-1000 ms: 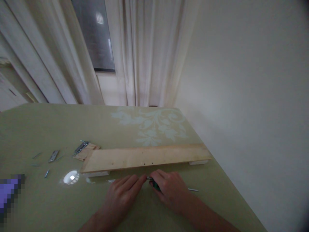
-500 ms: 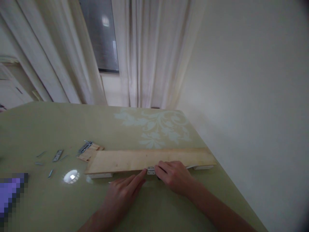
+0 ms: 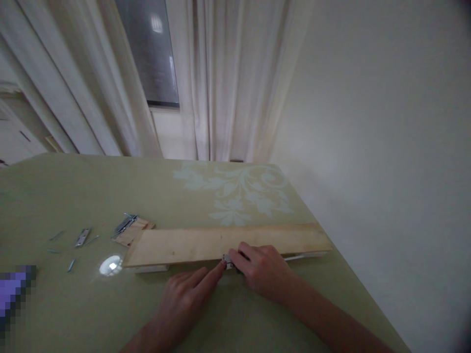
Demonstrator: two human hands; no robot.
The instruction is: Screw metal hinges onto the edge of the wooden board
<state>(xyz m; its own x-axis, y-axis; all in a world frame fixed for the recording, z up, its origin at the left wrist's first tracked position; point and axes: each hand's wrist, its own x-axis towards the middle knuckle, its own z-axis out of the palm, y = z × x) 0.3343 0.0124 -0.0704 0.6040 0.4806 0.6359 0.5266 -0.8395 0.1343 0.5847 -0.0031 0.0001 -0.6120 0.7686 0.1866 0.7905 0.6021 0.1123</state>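
A long wooden board (image 3: 206, 242) lies across the green table (image 3: 110, 186), raised on small white blocks. My right hand (image 3: 263, 272) is closed, pinching a small metal hinge (image 3: 228, 261) against the board's near edge. My left hand (image 3: 189, 294) lies flat on the table with its fingers stretched out. Its index fingertip touches the hinge from the left.
A second hinge (image 3: 82, 237) and several loose screws (image 3: 70, 265) lie at the left. A small wood piece with a hinge on it (image 3: 130, 229) sits by the board's left end. A lamp's reflection (image 3: 110, 265) shines on the table. The table's right edge runs close to the wall.
Both hands moved up from the table to the board's near edge, where the hinge now sits. In the last half second the right fingers closed further over the hinge.
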